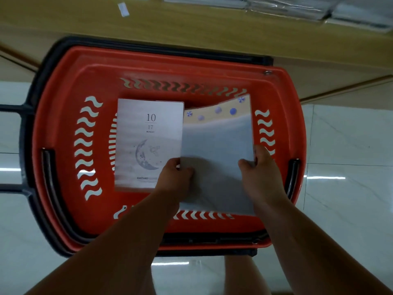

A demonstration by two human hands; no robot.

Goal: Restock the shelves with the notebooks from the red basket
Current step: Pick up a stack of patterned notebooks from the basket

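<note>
The red basket (63, 133) stands on the floor below me, seen from above. Inside it on the left lies a white notebook (146, 137) with "10 17" and a moon drawing. To its right both hands hold a pale blue notebook (214, 150) with a beach-umbrella picture at its far end. My left hand (176, 177) grips its left edge, thumb on top. My right hand (261, 173) grips its right edge. The notebook is raised slightly and blurred.
A wooden shelf base (191, 28) runs along the top, with wrapped notebooks (308, 9) stacked on it at the top right. Black basket handles (23, 150) stick out on the left. White glossy floor tiles (344, 145) surround the basket.
</note>
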